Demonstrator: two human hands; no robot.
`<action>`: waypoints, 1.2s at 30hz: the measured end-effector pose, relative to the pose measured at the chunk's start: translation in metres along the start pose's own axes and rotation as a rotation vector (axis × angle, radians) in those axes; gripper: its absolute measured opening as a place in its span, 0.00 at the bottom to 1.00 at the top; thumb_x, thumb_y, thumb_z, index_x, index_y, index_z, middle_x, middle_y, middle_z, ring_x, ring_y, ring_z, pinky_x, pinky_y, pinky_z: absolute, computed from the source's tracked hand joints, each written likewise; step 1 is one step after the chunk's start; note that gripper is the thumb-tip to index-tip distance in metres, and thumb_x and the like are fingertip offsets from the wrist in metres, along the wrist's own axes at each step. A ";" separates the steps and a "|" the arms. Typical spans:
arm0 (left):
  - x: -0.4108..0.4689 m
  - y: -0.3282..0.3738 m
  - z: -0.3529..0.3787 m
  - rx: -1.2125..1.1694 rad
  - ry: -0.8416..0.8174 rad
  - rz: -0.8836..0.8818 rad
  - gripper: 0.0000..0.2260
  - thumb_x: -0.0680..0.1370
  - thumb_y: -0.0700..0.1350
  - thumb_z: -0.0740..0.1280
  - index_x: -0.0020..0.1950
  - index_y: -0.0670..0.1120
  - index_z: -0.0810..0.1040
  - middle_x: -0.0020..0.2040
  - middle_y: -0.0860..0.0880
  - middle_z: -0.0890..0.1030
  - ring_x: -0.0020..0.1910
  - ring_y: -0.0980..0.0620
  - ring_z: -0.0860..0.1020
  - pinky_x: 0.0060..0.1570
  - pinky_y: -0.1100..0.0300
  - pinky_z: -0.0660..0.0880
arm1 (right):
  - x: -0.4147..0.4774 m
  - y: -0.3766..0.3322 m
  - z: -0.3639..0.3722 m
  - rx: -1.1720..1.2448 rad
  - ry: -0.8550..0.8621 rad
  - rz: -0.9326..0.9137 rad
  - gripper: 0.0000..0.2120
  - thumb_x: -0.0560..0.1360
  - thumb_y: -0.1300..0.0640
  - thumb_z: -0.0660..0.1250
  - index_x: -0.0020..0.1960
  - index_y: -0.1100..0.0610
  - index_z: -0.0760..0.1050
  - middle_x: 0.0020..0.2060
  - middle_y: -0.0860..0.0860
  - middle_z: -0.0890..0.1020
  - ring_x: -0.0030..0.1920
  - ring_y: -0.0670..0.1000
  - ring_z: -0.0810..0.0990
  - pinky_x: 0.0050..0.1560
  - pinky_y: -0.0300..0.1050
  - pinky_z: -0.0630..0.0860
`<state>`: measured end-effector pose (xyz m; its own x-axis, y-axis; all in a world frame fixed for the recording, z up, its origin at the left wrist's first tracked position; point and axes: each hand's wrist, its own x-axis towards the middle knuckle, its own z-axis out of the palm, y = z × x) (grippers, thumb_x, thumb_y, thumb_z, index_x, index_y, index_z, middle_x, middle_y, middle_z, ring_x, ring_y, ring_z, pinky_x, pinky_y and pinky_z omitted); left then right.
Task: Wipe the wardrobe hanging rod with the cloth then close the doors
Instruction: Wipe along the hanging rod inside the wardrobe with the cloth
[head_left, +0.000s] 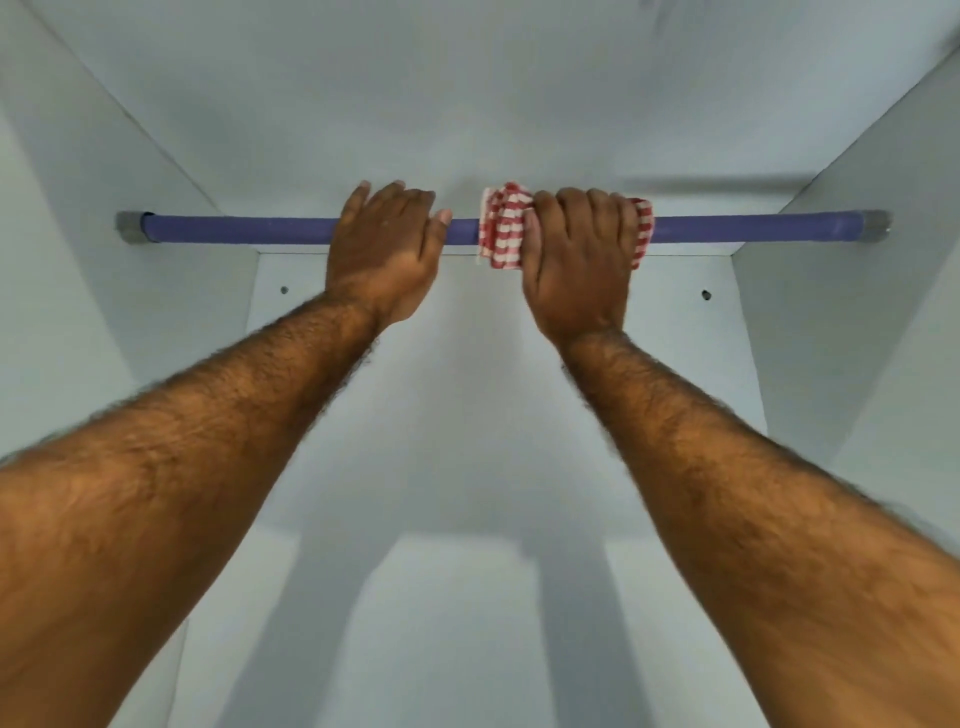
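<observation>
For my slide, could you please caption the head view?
Right hand grips cloth around purple rod; left hand touches it.

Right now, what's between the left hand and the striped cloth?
Only a short bare stretch of the purple rod. The head view shows it between the left hand and the cloth.

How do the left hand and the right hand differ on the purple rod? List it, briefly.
The left hand lies bare on the purple hanging rod; the right hand grips a red-and-white checked cloth wrapped round it. The left hand's fingers reach fairly straight over the rod; the right hand's are curled. The left hand sits apart from the cloth. Both reach up onto the same rod.
</observation>
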<state>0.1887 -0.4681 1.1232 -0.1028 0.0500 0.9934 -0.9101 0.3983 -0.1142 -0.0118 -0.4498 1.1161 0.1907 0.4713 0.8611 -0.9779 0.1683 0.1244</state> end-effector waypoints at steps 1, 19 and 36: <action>-0.001 -0.005 -0.004 0.014 -0.015 0.006 0.26 0.87 0.56 0.46 0.80 0.45 0.65 0.80 0.45 0.69 0.82 0.47 0.61 0.84 0.47 0.47 | 0.000 0.002 0.000 -0.017 -0.006 -0.008 0.19 0.86 0.48 0.52 0.64 0.54 0.78 0.58 0.54 0.82 0.61 0.60 0.79 0.71 0.58 0.70; -0.040 -0.180 -0.040 0.112 0.015 -0.146 0.24 0.88 0.51 0.49 0.66 0.36 0.76 0.61 0.34 0.80 0.64 0.34 0.75 0.73 0.43 0.66 | -0.002 -0.079 0.021 0.056 0.052 0.103 0.22 0.86 0.45 0.48 0.64 0.54 0.76 0.62 0.54 0.81 0.66 0.59 0.77 0.77 0.61 0.64; -0.032 -0.185 -0.048 -0.471 -0.002 -0.216 0.24 0.83 0.63 0.61 0.56 0.45 0.86 0.49 0.45 0.88 0.48 0.45 0.85 0.67 0.46 0.76 | 0.018 -0.236 0.016 0.304 -0.238 -0.147 0.20 0.86 0.49 0.56 0.71 0.56 0.76 0.66 0.54 0.82 0.70 0.58 0.76 0.76 0.57 0.67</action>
<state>0.3801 -0.4993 1.1129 0.0668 -0.0805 0.9945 -0.6313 0.7684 0.1046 0.2214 -0.4947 1.1104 0.3396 0.2418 0.9089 -0.9295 -0.0614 0.3636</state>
